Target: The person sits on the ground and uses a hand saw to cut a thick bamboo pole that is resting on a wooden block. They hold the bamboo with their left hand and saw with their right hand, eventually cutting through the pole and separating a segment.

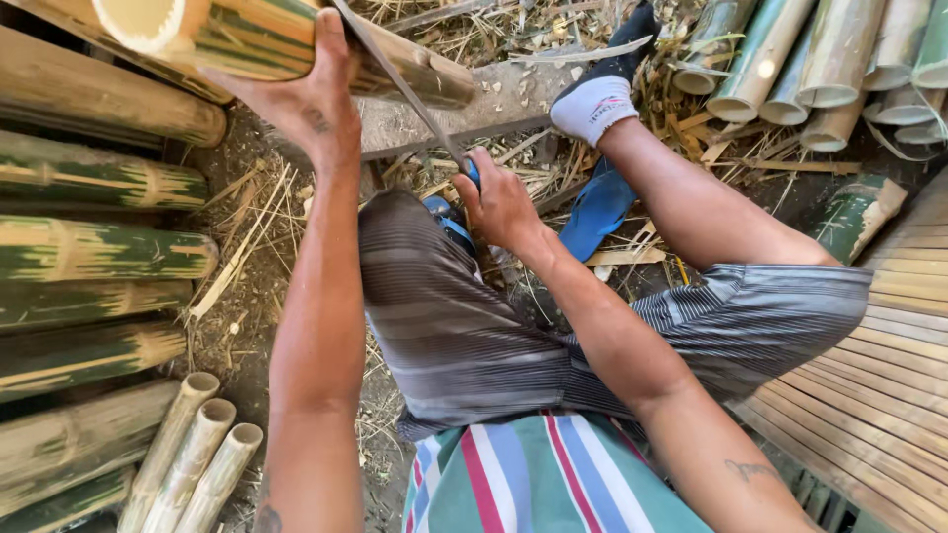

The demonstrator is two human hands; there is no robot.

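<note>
Here we steady the thick bamboo pole [257, 39] with our left hand [311, 104], palm and fingers wrapped over its near side at the top of the view, the grip closed firmly on the culm. Our right hand [499, 202] is closed around the blue handle of the long blade [395, 74], whose thin edge runs up and to the left until it meets the pole just beside the left hand's fingers. The pole lies across a worn wooden block [464, 104], slightly raised above the littered ground [247, 286].

For a clean cut, we judge that the blade should stay aligned with the grain and the left hand should stay clear of the edge, which sits very close to it. The right wrist should remain straight, so that force travels along the blade, not across it. The right foot, in a sock [592, 104], braces near the block; it stands close to the blade's line.

Stacked green poles [99, 247] lie to the left, cut sections [820, 59] at the upper right, three pale thin tubes [193, 444] at the lower left, and split slats [889, 375] to the right.
</note>
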